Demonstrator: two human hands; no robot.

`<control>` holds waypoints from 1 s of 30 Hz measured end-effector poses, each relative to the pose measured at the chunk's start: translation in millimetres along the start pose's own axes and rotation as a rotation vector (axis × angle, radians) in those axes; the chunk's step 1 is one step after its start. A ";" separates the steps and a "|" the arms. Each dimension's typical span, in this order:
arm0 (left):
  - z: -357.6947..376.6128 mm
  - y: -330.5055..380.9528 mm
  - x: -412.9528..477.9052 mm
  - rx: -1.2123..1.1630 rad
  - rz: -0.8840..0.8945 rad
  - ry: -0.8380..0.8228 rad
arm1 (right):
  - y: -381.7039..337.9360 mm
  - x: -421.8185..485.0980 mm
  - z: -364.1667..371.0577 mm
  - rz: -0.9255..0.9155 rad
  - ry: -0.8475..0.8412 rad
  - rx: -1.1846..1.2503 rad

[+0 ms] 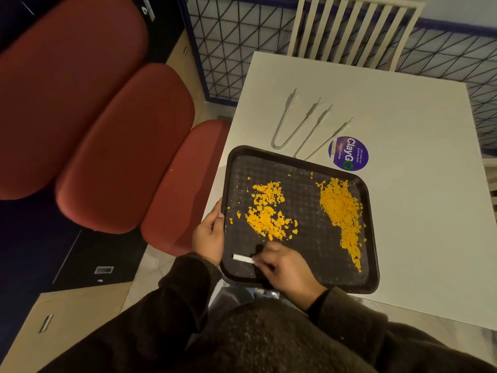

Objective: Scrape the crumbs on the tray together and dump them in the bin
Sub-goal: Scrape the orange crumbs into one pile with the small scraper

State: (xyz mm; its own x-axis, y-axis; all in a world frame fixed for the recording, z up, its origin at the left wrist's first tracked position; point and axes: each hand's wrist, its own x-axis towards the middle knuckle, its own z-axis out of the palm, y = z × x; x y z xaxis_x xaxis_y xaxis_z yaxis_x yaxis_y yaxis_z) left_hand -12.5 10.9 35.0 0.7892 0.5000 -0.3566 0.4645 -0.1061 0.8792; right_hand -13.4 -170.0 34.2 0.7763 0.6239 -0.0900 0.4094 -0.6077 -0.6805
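A dark brown tray (pixel 295 164) lies on the near left part of a white table (pixel 416 211). Orange crumbs sit on it in two heaps: a loose one on the left (pixel 269 211) and a long dense one on the right (pixel 343 214). My left hand (pixel 208 235) grips the tray's left rim, thumb over the edge. My right hand (pixel 285 267) rests over the tray's near part, pinching a small white flat scraper (pixel 243 258) that points left, just below the left heap. No bin is visible.
Two metal tongs (pixel 293 122) and a round purple sticker (pixel 348 153) lie on the table beyond the tray. A white slatted chair (pixel 352 30) stands at the far side. Red cushioned seats (pixel 121 146) run along the left. A crinkled plastic sheet (pixel 231 296) shows under the tray's near edge.
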 end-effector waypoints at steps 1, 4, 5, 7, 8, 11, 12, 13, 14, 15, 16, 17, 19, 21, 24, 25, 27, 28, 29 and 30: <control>0.2 1.8 -0.9 0.007 0.009 0.004 | 0.2 -3.3 3.6 -0.014 -0.003 -0.015; 1.5 6.8 -2.2 0.019 0.028 0.004 | -0.2 -1.3 8.0 -0.014 0.066 -0.019; 1.8 7.6 -2.3 0.023 0.036 0.002 | -0.2 1.6 7.2 -0.002 0.100 -0.019; 1.7 7.0 -2.0 0.025 0.044 -0.007 | 2.0 7.8 5.0 0.064 0.156 0.001; 1.3 5.9 -1.7 0.027 0.042 -0.014 | 4.6 11.1 3.7 0.112 0.185 0.020; 0.8 4.1 -1.7 0.027 0.029 -0.032 | 18.2 21.8 -1.0 0.258 0.265 0.052; 0.5 3.2 -1.7 0.026 0.027 -0.033 | 22.6 25.3 -3.6 0.304 0.285 0.056; 0.5 3.6 -2.2 0.026 0.026 -0.032 | 26.2 28.6 -6.7 0.348 0.303 0.063; 0.4 3.4 -2.1 0.023 0.023 -0.029 | 29.5 31.4 -9.7 0.389 0.319 0.076; 0.3 4.0 -2.6 0.020 0.020 -0.029 | 31.9 33.2 -12.3 0.418 0.332 0.087; 0.3 4.4 -2.6 0.019 0.019 -0.029 | 33.5 33.6 -14.5 0.434 0.341 0.091; 0.5 4.9 -2.3 0.023 0.022 -0.029 | 34.6 32.7 -16.4 0.437 0.341 0.087; 0.3 4.4 -0.4 0.035 0.030 -0.021 | 34.8 25.8 -18.8 0.404 0.314 0.072; -0.3 3.7 1.1 0.045 0.022 -0.012 | 33.5 11.5 -19.5 0.335 0.242 0.058; -0.2 3.8 1.7 0.058 0.018 -0.013 | 31.3 -16.2 -16.4 0.209 0.091 0.024; 0.0 4.6 1.3 0.061 0.022 -0.015 | 31.4 -23.6 -14.5 0.193 0.054 0.008; 0.9 5.3 1.1 0.069 0.023 -0.012 | 34.0 -30.9 -11.4 0.211 0.048 0.004; 1.5 5.5 0.9 0.070 0.019 -0.011 | 36.8 -30.9 -10.2 0.226 0.079 0.008; 1.9 5.4 0.9 0.070 0.015 -0.014 | 39.7 -28.7 -9.5 0.246 0.116 0.006; 2.6 5.4 0.6 0.070 0.015 -0.020 | 43.0 -25.2 -9.1 0.272 0.151 0.000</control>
State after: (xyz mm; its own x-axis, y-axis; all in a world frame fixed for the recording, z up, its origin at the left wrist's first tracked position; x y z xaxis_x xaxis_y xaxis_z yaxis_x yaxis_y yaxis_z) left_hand -8.5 8.4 38.6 0.8036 0.4809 -0.3507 0.4791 -0.1731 0.8605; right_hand -11.0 -216.3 13.9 0.9197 0.3583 -0.1602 0.1766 -0.7424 -0.6463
